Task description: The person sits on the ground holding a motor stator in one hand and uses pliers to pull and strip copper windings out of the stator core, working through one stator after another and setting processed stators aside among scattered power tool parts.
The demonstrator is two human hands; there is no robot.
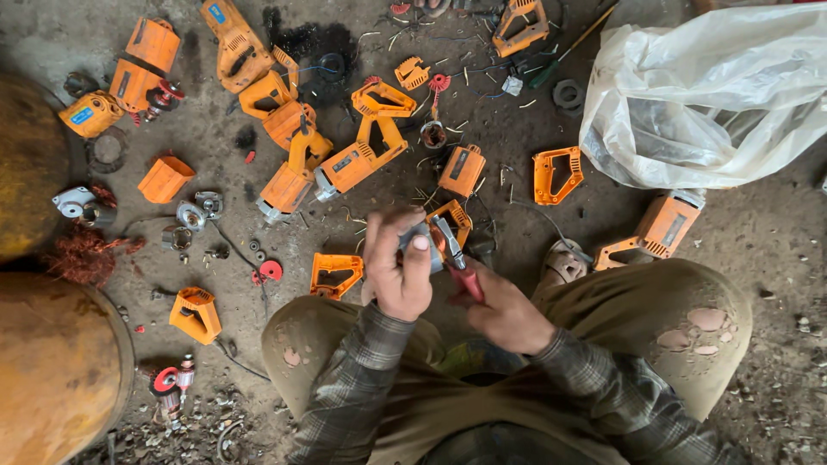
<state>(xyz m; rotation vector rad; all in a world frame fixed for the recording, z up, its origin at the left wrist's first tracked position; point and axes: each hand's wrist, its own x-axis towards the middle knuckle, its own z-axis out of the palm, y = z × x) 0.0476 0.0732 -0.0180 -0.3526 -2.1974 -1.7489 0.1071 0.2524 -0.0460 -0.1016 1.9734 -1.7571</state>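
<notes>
I squat over a dirty floor strewn with orange power-tool parts. My left hand (398, 265) grips a small grey metal part (424, 235) in front of my knees. My right hand (504, 314) holds red-handled pliers (455, 257), whose jaws meet that grey part. An orange housing piece (454, 220) lies just behind the two hands.
Orange tool bodies and handles (297, 142) lie scattered across the floor. A large white plastic bag (715, 95) sits at the upper right. Two rusty round drums (52, 362) stand at the left edge. A copper wire tangle (82, 254) and red-and-metal armatures (172, 383) lie nearby.
</notes>
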